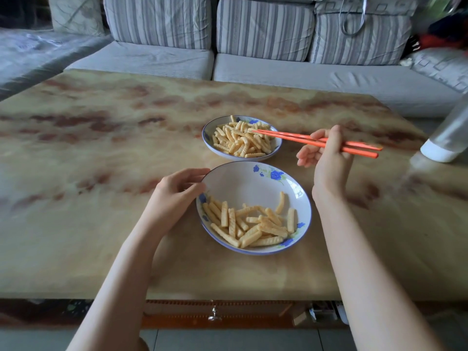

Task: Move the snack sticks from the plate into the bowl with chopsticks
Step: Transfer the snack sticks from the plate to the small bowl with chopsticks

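Marbled table (pixel 101 224) in front of a striped sofa (pixel 162 21), pretty homey setup. Most sticks (pixel 240 140) are piled on the far plate (pixel 206 138), with a smaller batch already in the near bowl (pixel 240 183). Chopsticks (pixel 291 136) reach in from the right, tips nearly together over the pile; can't tell if they've got one yet. Right hand (pixel 326 155) has its fingers wrapped round the chopsticks' back half, for reach I guess. Left hand (pixel 174 196) cups the bowl's left rim, fingers curled, probably so it doesn't slide.
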